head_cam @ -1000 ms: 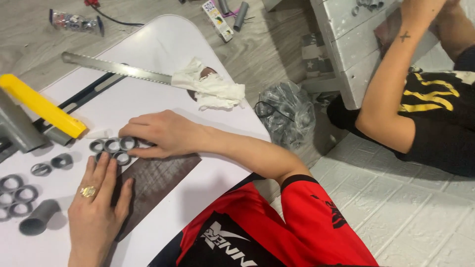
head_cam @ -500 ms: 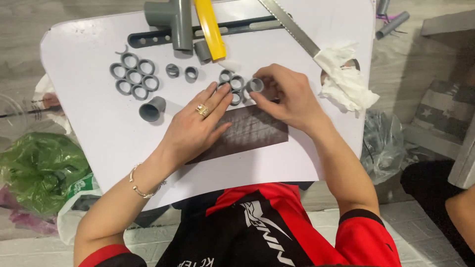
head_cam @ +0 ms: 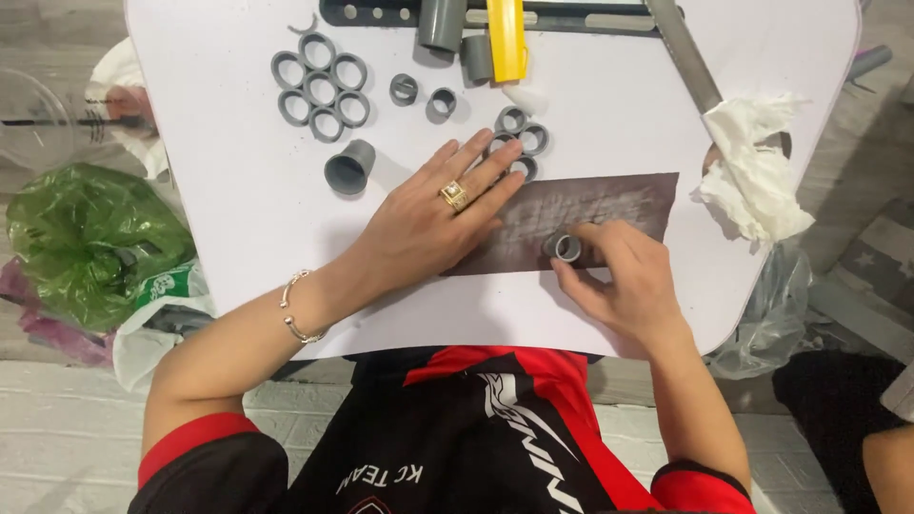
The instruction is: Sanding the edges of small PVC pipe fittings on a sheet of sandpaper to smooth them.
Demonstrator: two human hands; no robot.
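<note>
Fingers (head_cam: 481, 167) of the left hand (head_cam: 428, 214) are spread flat and pressed on the dark sandpaper sheet (head_cam: 609, 205), with the tips reaching a small cluster of grey rings (head_cam: 522, 138) just beyond its far edge, so the sheet is pinned to the white table (head_cam: 238, 219). To the left of that hand, an upright grey pipe stub (head_cam: 348, 168) is seen, and farther back a tight group of grey rings (head_cam: 322, 88) lies flat, with two loose rings (head_cam: 423, 95) beside it. At the far edge, a grey pipe fitting (head_cam: 443, 21) and a yellow tool (head_cam: 506, 36) are laid across a dark bar. Toward the right, a single grey ring (head_cam: 566, 247) is pinched between the thumb and fingertips of the right hand (head_cam: 624, 286) and is held flat against the near part of the sandpaper. The rubbing is judged best done with the ring's face kept level on the grit, light even pressure applied, and the sheet held firmly so that it is not dragged along; a tilted ring would probably be worn unevenly. Farther right, a crumpled white tissue (head_cam: 752, 171) rests near the table edge beside a metal ruler (head_cam: 684, 55).
</note>
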